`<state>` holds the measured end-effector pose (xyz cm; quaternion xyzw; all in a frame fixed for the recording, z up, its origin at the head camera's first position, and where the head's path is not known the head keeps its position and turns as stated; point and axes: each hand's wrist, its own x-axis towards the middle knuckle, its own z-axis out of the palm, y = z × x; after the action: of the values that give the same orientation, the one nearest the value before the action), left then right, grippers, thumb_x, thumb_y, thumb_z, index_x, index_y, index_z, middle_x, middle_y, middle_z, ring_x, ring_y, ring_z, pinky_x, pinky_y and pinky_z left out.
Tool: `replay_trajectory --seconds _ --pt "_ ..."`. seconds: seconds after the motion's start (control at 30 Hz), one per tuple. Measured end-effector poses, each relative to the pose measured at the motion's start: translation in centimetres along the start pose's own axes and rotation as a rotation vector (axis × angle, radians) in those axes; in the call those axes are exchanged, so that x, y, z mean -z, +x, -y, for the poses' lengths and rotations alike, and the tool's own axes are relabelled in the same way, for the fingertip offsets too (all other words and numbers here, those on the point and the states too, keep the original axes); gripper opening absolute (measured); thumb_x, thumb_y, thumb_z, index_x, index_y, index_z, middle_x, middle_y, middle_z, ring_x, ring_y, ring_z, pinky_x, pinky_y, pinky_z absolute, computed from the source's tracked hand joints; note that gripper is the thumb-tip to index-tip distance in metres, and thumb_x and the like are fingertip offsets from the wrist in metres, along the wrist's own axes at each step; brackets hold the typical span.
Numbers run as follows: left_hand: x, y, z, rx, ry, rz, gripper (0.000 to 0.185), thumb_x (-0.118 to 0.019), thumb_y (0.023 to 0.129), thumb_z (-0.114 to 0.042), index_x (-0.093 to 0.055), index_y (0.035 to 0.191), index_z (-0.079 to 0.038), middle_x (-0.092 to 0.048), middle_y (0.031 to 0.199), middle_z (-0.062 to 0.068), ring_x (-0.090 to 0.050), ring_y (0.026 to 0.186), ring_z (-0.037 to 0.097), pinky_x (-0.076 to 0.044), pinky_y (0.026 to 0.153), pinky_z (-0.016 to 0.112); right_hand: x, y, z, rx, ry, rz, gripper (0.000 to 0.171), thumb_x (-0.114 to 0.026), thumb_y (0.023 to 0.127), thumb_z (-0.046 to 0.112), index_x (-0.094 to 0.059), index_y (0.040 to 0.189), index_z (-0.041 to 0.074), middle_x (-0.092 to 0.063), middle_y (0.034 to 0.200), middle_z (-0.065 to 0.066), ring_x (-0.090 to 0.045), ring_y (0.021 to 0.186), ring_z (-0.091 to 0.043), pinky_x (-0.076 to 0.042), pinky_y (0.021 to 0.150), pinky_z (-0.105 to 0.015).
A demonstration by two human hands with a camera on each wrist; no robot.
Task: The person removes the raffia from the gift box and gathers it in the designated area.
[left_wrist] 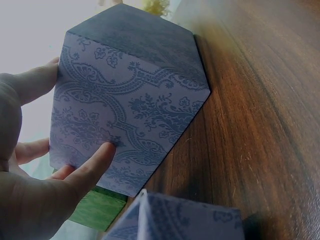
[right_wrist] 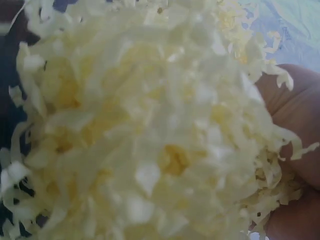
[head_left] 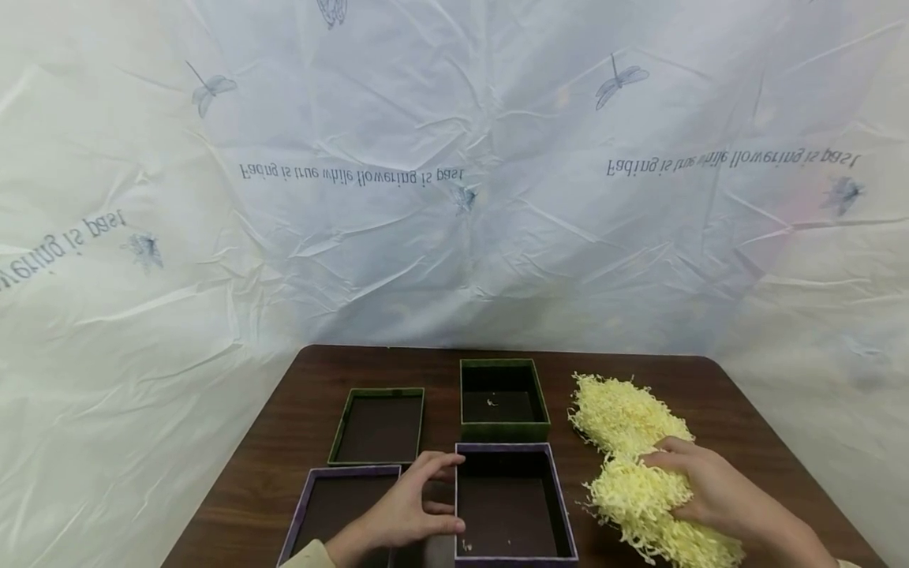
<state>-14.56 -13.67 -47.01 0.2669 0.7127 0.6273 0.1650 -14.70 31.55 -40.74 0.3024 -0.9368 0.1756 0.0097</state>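
A purple patterned box [head_left: 511,558] stands upright at the front of the table. My left hand [head_left: 412,505] holds its left wall: two fingertips reach the rim, and in the left wrist view another finger [left_wrist: 102,155] presses the outer face of the box [left_wrist: 125,105]. My right hand [head_left: 703,481] grips a clump of pale yellow shredded paper [head_left: 635,497], right of the box. The clump [right_wrist: 135,130] fills most of the right wrist view and hides the fingertips. Behind it lies a second heap of shredded paper [head_left: 621,410].
Beyond the purple box stands a green box [head_left: 504,431] with a few shreds inside. Left of them lie a shallow green lid [head_left: 376,430] and a shallow purple lid [head_left: 334,505], partly behind my left arm. A printed white sheet [head_left: 454,260] hangs around the brown table [head_left: 426,363].
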Motion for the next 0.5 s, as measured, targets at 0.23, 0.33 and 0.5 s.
replay_trajectory --seconds 0.23,0.33,0.5 --pt "0.0 0.1 0.1 -0.005 -0.004 -0.006 0.078 -0.081 0.080 -0.014 -0.039 0.145 -0.003 -0.029 0.141 0.027 -0.036 0.125 0.049 -0.057 0.084 0.030 -0.1 -0.7 -0.9 -0.027 0.006 0.049 0.066 -0.086 0.057 0.006 -0.068 0.120 0.013 -0.056 0.123 -0.025 -0.059 0.099 -0.046 -0.054 0.063 -0.022" --pt "-0.1 0.1 0.2 -0.006 -0.006 -0.006 0.078 -0.081 0.080 -0.014 -0.039 0.145 -0.003 -0.029 0.141 0.027 -0.036 0.126 0.049 -0.057 0.084 0.030 -0.1 -1.0 -1.3 -0.038 0.045 0.100 0.066 -0.085 0.061 0.007 -0.067 0.124 0.015 -0.055 0.124 -0.029 -0.058 0.101 -0.050 -0.052 0.060 -0.022" --pt "-0.2 0.0 0.2 -0.009 0.000 -0.011 0.078 -0.081 0.080 -0.014 -0.040 0.145 -0.004 -0.029 0.140 0.027 -0.037 0.125 0.049 -0.057 0.083 0.030 -0.2 -1.5 -1.8 -0.092 0.188 0.221 0.067 -0.080 0.070 0.002 -0.061 0.133 0.017 -0.043 0.131 -0.043 -0.049 0.108 -0.061 -0.045 0.053 -0.020"
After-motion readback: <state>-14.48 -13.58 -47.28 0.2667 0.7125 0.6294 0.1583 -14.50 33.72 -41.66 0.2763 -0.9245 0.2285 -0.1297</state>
